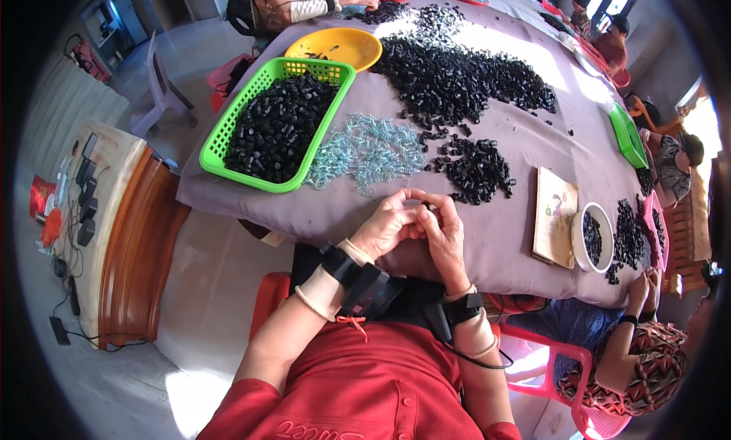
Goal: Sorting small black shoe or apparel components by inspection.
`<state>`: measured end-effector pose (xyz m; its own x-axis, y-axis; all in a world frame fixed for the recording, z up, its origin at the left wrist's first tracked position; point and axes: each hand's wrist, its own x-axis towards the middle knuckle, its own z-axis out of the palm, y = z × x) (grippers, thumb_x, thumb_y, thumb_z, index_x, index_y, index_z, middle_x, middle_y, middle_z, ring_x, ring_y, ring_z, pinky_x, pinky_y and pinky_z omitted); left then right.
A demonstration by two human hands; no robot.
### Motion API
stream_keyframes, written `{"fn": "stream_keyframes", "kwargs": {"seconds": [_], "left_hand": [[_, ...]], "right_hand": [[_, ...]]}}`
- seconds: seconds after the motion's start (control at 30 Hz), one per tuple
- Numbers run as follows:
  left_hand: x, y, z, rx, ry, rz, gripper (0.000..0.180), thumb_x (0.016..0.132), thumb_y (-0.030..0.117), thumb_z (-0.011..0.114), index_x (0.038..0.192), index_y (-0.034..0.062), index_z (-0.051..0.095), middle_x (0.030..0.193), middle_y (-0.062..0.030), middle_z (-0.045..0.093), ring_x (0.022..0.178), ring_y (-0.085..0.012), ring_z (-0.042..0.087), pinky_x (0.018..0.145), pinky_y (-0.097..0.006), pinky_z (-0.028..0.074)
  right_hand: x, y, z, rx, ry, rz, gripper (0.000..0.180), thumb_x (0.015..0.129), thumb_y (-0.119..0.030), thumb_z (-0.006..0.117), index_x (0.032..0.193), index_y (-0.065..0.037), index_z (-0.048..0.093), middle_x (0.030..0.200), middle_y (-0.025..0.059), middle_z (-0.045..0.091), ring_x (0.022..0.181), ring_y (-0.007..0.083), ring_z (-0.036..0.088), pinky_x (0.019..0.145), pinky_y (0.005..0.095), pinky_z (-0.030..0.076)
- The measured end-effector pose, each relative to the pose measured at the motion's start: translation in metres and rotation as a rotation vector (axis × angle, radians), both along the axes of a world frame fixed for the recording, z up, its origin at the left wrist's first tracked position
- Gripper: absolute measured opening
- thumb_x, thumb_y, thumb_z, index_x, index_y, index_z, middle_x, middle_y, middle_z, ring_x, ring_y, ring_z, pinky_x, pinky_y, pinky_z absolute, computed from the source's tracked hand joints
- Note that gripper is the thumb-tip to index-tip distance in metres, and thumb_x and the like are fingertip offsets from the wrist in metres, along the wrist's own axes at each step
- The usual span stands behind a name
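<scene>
My left hand (pixel 385 225) and my right hand (pixel 444 234) meet at the table's near edge, both closed with fingertips pinched together. A dark bit, apparently a small black plastic piece (pixel 429 207), shows between them; the fingers cover most of it. Just beyond lies a loose pile of thin, shiny pale blue pieces (pixel 369 152), spring-like in look. To its right is a small heap of short black cylindrical pieces (pixel 476 169). A green perforated basket (pixel 212 152) at the left holds many more black pieces.
A yellow plate (pixel 358 48) sits behind the basket, near a large spread of black pieces (pixel 457 74). On the right are a booklet (pixel 554 215) and a white bowl (pixel 579 246). Other people work around the cloth-covered table (pixel 502 261); one person's hands (pixel 643 288) are at the right.
</scene>
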<state>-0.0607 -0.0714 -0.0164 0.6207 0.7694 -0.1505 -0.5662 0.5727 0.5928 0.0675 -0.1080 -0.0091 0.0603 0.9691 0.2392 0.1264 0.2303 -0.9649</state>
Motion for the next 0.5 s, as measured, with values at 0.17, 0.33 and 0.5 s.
{"fn": "stream_keyframes", "kwargs": {"seconds": [0.17, 0.33, 0.5], "left_hand": [[-0.010, 0.000, 0.026, 0.028, -0.023, 0.169, 0.017, 0.086, 0.013, 0.056, 0.101, 0.0077, 0.050, 0.084, -0.0083, 0.059, 0.066, -0.0119, 0.053, 0.059, -0.023, 0.044], [-0.072, 0.054, 0.076, 0.142, -0.233, 0.496, 0.028, 0.088, 0.032, 0.051, 0.091, 0.0047, 0.055, 0.091, -0.0120, 0.061, 0.068, -0.0139, 0.056, 0.060, -0.024, 0.043], [-0.068, 0.051, 0.063, 0.046, 0.110, 0.437, 0.025, 0.089, 0.031, 0.051, 0.091, 0.0065, 0.054, 0.083, -0.0107, 0.061, 0.061, -0.0127, 0.054, 0.049, -0.023, 0.040]], "right_hand": [[0.003, -0.005, 0.010, -0.150, 0.342, -0.104, 0.022, 0.089, -0.013, 0.051, 0.106, 0.001, 0.051, 0.073, -0.0009, 0.051, 0.054, 0.0039, 0.045, 0.051, 0.0170, 0.039], [0.004, -0.004, 0.003, -0.121, 0.328, -0.092, 0.021, 0.090, -0.016, 0.050, 0.102, 0.001, 0.054, 0.070, -0.0019, 0.050, 0.053, 0.0034, 0.044, 0.050, 0.0174, 0.039], [0.004, -0.001, 0.001, -0.106, 0.349, -0.123, 0.020, 0.090, -0.016, 0.051, 0.099, 0.002, 0.054, 0.069, -0.0019, 0.049, 0.052, 0.0036, 0.045, 0.049, 0.0181, 0.039]]}}
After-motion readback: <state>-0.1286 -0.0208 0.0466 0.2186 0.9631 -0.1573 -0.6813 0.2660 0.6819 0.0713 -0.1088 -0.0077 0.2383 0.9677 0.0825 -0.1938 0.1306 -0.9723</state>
